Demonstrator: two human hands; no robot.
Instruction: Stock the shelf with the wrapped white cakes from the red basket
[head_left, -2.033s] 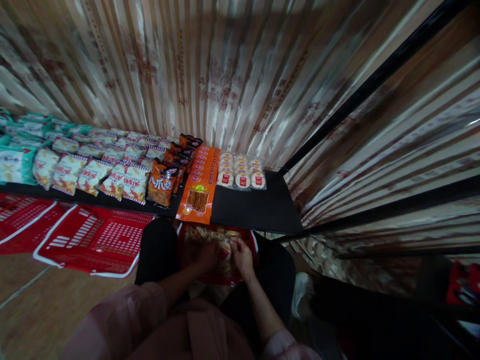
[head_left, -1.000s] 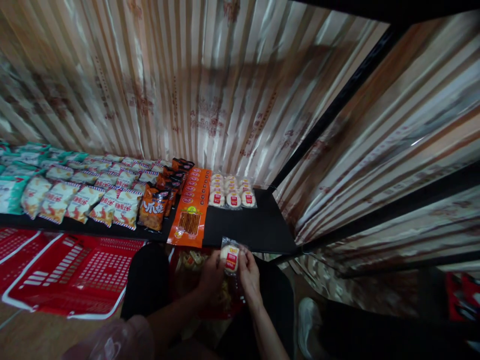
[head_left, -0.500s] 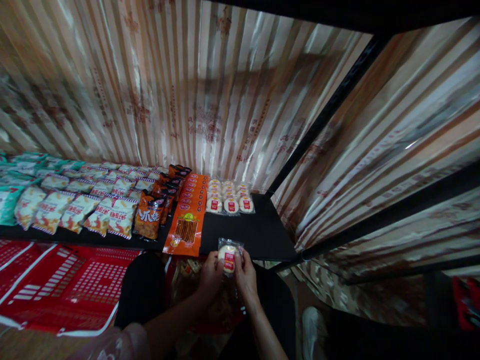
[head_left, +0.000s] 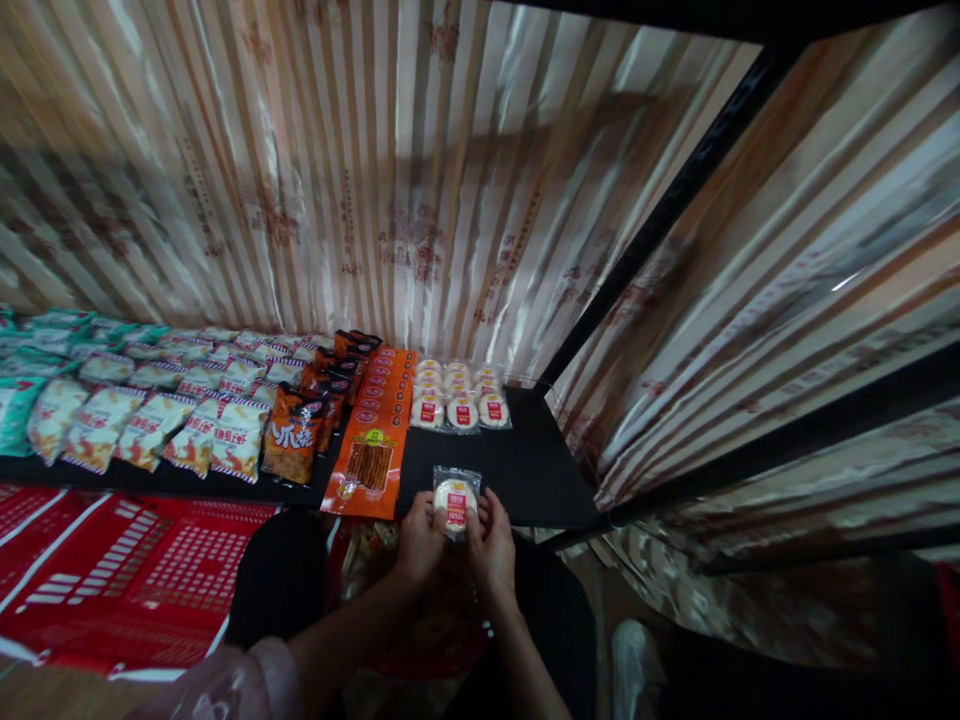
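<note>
A round white cake in clear wrapping with a red label point(head_left: 455, 505) is held between both hands at the front edge of the black shelf point(head_left: 517, 470). My left hand point(head_left: 421, 535) grips its left side, and my right hand point(head_left: 490, 540) pinches its right side with the thumb near the label. Beyond it, similar wrapped cakes point(head_left: 462, 412) stand in three short rows. Long orange packets point(head_left: 367, 460) lie overlapping to their left.
Dark orange snack bags point(head_left: 291, 440), white snack bags point(head_left: 154, 430) and green bags point(head_left: 16, 410) line the shelf's left part. Red baskets point(head_left: 150, 590) sit below. A black post point(head_left: 660, 215) slants at the right, before striped curtains point(head_left: 300, 180).
Both hands have raised the wrapped cake slightly toward the shelf, and its label now faces up more squarely. The view has shifted a little.
</note>
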